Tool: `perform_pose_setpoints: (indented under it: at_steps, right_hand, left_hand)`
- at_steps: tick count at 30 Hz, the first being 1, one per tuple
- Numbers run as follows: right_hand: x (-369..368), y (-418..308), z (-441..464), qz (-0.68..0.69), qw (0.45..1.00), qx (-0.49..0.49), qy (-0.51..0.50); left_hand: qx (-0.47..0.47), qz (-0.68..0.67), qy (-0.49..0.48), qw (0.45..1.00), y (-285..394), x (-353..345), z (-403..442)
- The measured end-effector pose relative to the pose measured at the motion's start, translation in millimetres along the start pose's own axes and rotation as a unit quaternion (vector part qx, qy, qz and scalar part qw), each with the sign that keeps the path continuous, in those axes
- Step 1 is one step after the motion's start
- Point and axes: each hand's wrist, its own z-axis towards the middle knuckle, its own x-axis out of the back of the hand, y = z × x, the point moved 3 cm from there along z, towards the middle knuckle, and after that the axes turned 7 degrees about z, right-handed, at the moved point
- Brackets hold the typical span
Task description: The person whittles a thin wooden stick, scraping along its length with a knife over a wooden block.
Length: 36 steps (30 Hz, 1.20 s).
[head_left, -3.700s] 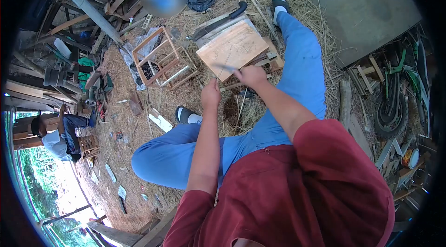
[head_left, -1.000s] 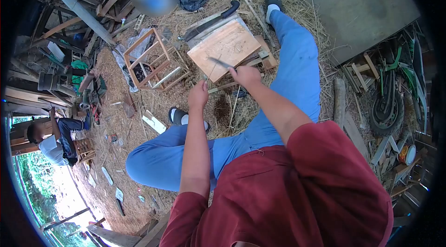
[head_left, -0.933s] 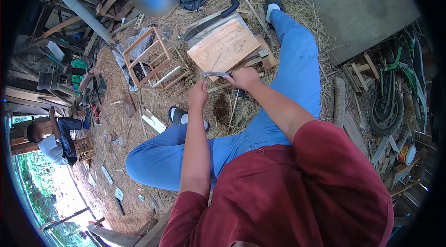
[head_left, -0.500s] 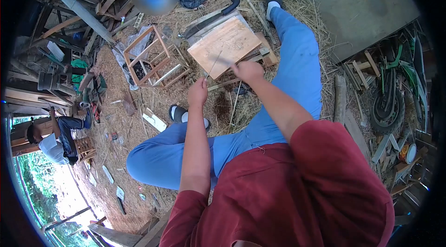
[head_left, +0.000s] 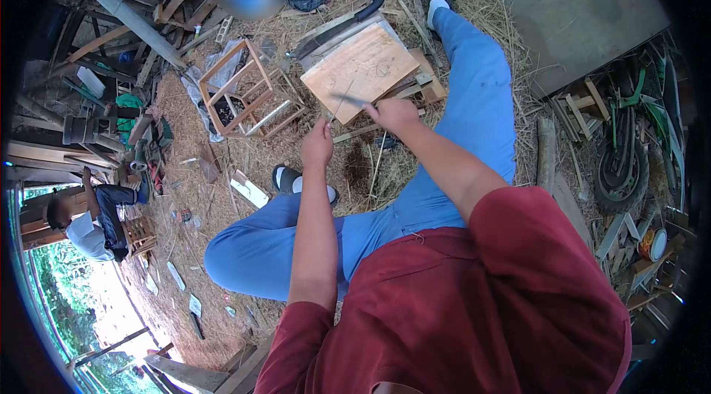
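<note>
Between my legs and the machete, a light wooden board lies tilted on other boards. My left hand is closed on one end of a thin stick, whose far end reaches over the board. In my right hand is a knife, its blade blurred by motion and lying across the stick above the board's near corner. A machete with a black handle rests along the board's far side.
An open wooden frame stands left of the board. Another person sits at the far left. A large grey panel and a wheel are at the right. Scrap wood is piled at the upper left.
The knife has swung back and forth along the stick, from near my left hand to over the board. My left hand still holds the stick. The view has shifted slightly.
</note>
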Motion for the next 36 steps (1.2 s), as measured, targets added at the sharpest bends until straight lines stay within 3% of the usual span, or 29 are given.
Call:
perform_pose_setpoints:
  at_steps: [2,6,8,9,11,13,15,16,18,21,22,23,25,27,29,33,36]
  right_hand:
    - [4,-10,-9,-0.061,0.991,0.121,-0.019]
    - [-2,-9,-6,-0.01,1.0,0.021,0.011]
    - [-3,-20,-12,-0.088,0.986,0.139,-0.02]
    - [-5,-18,-10,-0.088,0.986,0.139,-0.021]
    - [2,-3,3,0.011,0.999,-0.007,0.046]
    - [4,-3,-1,-0.01,1.0,0.023,0.016]
    - [5,-6,-6,-0.1,0.981,0.16,-0.032]
    - [2,-4,-4,-0.102,0.981,0.161,-0.03]
    - [1,2,0,-0.012,0.999,0.013,0.044]
    - [7,0,0,-0.068,0.993,0.095,-0.024]
    - [7,5,6,-0.017,0.999,0.014,0.028]
    - [6,7,6,-0.017,0.999,0.014,0.03]
    - [3,-1,-2,-0.086,0.986,0.145,-0.016]
    - [0,1,-1,-0.094,0.986,0.133,-0.019]
    - [-1,13,8,0.039,0.998,-0.024,0.05]
    - [1,4,8,0.105,0.994,-0.019,0.009]
    - [-16,7,23,0.318,0.946,-0.006,0.056]
  left_hand:
    - [0.008,0.002,0.008,1.0,2,1,-2]
    - [0.024,0.046,0.002,0.999,8,2,-4]
    - [0.028,0.047,0.011,0.998,7,1,-3]
    - [0.029,0.047,0.01,0.998,7,1,-5]
    - [0.019,0.045,0.024,0.999,9,4,-5]
    - [0.019,0.053,0.024,0.998,6,1,-3]
    - [0.021,0.056,0.024,0.998,5,-1,-4]
    - [0.02,0.051,0.023,0.998,6,-1,-3]
    - [0.018,0.05,0.024,0.998,7,2,-2]
    - [0.026,0.054,0.021,0.998,5,1,-6]
    - [0.019,0.057,0.033,0.998,4,-1,-5]
    - [0.011,0.059,0.046,0.997,4,-3,-3]
    - [0.01,0.059,0.053,0.997,4,-2,-2]
    - [0.014,0.056,0.06,0.997,5,-1,-8]
    - [0.013,0.054,0.058,0.997,9,3,-10]
    - [0.006,0.039,0.062,0.997,5,2,-7]
    - [-0.007,0.029,0.052,0.998,5,-2,-4]
